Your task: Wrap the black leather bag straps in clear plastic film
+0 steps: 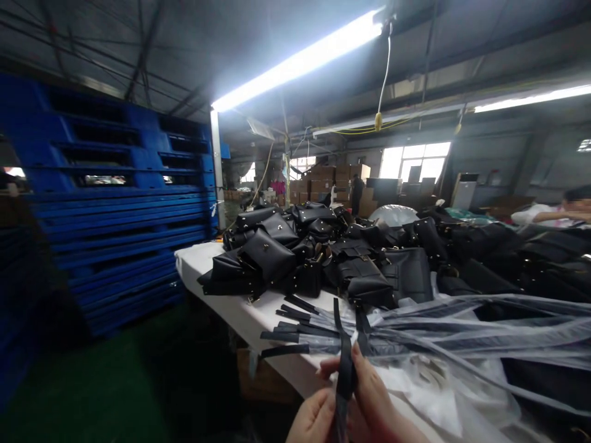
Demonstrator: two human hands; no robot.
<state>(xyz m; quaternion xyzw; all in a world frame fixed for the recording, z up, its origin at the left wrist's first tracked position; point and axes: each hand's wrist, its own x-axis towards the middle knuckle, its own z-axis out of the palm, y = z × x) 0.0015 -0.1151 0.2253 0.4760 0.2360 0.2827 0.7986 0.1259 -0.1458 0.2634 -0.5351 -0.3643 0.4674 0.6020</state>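
Both hands meet at the bottom of the head view around one black strap [344,363] that stands upright between them. My left hand [314,418] is closed on the strap's lower part. My right hand [373,400] pinches the strap higher up with fingers pressed together. Just beyond them lie several more black straps [295,326], partly sleeved in clear plastic [462,332], on the white-covered table [207,271]. Behind those a big heap of black handbags [323,252] covers the table.
A tall stack of blue plastic pallets [115,203] stands to the left, with green floor [115,381] in front of it. Cardboard boxes [323,181] sit at the back. Another person's arm [545,214] shows at the far right. A fluorescent tube [300,61] hangs overhead.
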